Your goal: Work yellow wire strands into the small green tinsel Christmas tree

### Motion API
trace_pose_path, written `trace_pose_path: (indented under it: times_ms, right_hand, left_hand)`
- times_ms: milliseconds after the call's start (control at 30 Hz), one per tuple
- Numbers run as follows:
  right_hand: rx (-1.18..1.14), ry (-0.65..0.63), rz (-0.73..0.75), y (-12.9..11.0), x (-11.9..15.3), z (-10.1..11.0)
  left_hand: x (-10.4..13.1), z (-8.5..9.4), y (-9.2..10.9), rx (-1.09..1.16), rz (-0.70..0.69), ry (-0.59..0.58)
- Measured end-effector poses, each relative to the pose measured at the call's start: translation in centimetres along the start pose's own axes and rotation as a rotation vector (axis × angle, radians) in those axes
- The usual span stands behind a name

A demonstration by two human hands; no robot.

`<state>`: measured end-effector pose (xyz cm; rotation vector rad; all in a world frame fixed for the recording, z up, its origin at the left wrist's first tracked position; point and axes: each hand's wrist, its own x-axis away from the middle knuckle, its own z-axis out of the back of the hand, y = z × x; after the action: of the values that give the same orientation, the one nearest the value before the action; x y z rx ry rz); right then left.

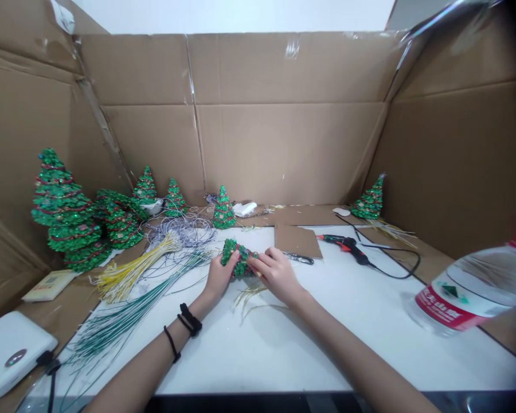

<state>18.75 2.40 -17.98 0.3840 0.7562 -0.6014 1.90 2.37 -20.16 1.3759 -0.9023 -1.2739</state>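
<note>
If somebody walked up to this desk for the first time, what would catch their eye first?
Probably the glittery green trees: the tallest tree stands at the far left, and a small one is held between the left hand and right hand at the centre. Next, perhaps the big clear bottle with its red cap at the right, and the yellow and white strands fanned out left of the hands.

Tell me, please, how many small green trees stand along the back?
4: one tree and another back left, a third near centre, a fourth back right; larger trees may hide more.
</note>
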Motion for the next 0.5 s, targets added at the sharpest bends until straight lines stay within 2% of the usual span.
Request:
trace_pose_path:
  times_ms: [100, 267, 500]
  right_hand:
    - [0.005, 0.046, 0.009, 0.10, -0.14, -0.16]
    - [0.014, 0.048, 0.017, 0.29, -0.15, -0.20]
    - [0.043, -0.033, 0.089, 0.33, -0.01, -0.22]
  left_hand:
    - [-0.04, 0.04, -0.08, 0.000, -0.010, -0.009]
    - [-0.13, 0.07, -0.16, -0.001, -0.020, -0.009]
    - [-0.14, 0.09, -0.21, -0.032, -0.030, -0.019]
